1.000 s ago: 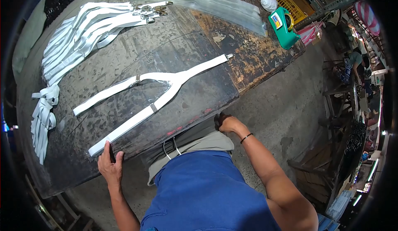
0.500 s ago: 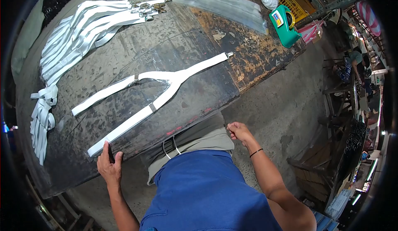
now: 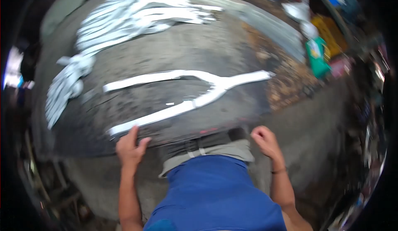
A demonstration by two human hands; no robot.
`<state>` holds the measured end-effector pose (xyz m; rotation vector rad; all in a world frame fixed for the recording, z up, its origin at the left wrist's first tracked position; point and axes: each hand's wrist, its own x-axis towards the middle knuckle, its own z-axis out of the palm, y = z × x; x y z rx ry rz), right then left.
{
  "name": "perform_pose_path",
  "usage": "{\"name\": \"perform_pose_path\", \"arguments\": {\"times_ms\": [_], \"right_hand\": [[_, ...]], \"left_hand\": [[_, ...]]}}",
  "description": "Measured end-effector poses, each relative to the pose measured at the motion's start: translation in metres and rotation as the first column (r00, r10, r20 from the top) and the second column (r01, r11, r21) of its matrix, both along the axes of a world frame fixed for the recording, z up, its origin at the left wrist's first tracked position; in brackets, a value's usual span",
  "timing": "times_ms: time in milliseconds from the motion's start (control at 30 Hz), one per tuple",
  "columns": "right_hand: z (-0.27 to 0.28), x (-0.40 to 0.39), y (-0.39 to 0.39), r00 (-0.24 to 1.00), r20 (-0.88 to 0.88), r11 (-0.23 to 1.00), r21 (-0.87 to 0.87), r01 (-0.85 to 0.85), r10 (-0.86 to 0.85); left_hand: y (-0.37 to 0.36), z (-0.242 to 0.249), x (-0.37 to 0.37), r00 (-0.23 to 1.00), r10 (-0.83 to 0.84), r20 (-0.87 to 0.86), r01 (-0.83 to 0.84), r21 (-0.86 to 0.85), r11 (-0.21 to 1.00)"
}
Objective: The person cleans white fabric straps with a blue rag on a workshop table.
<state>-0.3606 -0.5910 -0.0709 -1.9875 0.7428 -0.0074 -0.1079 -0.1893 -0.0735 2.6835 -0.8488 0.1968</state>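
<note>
A white Y-shaped strap (image 3: 224, 83) lies flat on the dark table (image 3: 199, 50), its two arms spread to the left and its single end to the right. My left hand (image 3: 132, 147) is at the table's front edge, fingers apart, with the index fingertip at the lower end of the strap. Off the table's edge, to the right of my waist, my right hand (image 3: 265, 139) is held with its fingers curled together; whether anything is inside is hidden. The view is blurred.
A knotted bundle of white straps (image 3: 124, 21) lies at the back left. Clear plastic strips (image 3: 271, 23) stretch along the back. A green tape dispenser (image 3: 317, 59) stands at the right corner, beside a yellow crate (image 3: 329, 34).
The view has turned, so the table and strap appear rotated and shifted right. My left hand stays at the strap's lower end, and my right hand remains curled beside my waist.
</note>
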Motion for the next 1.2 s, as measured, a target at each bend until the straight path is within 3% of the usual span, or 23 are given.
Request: {"name": "perform_pose_path", "arguments": {"times_ms": [133, 233, 300, 367, 400, 467, 533, 667, 733, 833, 1200], "right_hand": [[0.063, 0.074, 0.014, 0.948, 0.210, 0.966, 0.042, -0.254, 0.240], [0.087, 0.141, 0.035, 0.855, 0.239, 0.881, -0.001, -0.473, 0.460], [0.091, 0.186, 0.057, 0.711, 0.294, 0.755, -0.064, -0.652, 0.639], [0.092, 0.227, 0.083, 0.623, 0.279, 0.653, -0.021, -0.757, 0.731], [0.086, 0.248, 0.094, 0.508, 0.274, 0.554, -0.125, -0.823, 0.816], [0.083, 0.279, 0.121, 0.463, 0.245, 0.494, -0.081, -0.866, 0.852], [0.071, 0.304, 0.144, 0.324, 0.133, 0.341, -0.133, -0.931, 0.937], [0.040, 0.341, 0.172, 0.204, 0.115, 0.212, -0.054, -0.976, 0.972], [0.037, 0.351, 0.182, 0.160, -0.062, 0.160, -0.016, -0.987, 0.985], [0.037, 0.361, 0.190, 0.099, -0.196, 0.102, 0.005, -0.995, 0.976], [0.033, 0.373, 0.204, 0.029, -0.286, 0.033, 0.008, -0.999, 0.958]], "left_hand": [[0.002, 0.002, -0.002, 0.999, 0.054, 0.002, -0.054, -0.018, 0.998], [0.004, -0.001, -0.006, 0.995, 0.088, 0.042, -0.088, -0.002, 0.996], [0.004, -0.002, -0.007, 0.996, 0.074, 0.045, -0.074, -0.010, 0.997], [0.003, 0.000, -0.009, 0.995, 0.090, 0.036, -0.089, -0.026, 0.996], [0.003, 0.001, -0.009, 0.996, 0.086, 0.016, -0.085, -0.038, 0.996], [0.004, 0.000, -0.009, 0.995, 0.093, 0.020, -0.092, -0.035, 0.995], [0.004, 0.000, -0.009, 0.997, 0.075, 0.026, -0.074, -0.042, 0.996], [0.005, -0.004, -0.009, 0.997, 0.070, 0.045, -0.068, -0.052, 0.996], [0.006, -0.004, -0.008, 0.996, 0.076, 0.044, -0.073, -0.067, 0.995], [0.006, -0.004, -0.008, 0.996, 0.076, 0.043, -0.072, -0.089, 0.993], [0.007, -0.002, -0.008, 0.997, 0.074, 0.008, -0.073, -0.070, 0.995]]}}
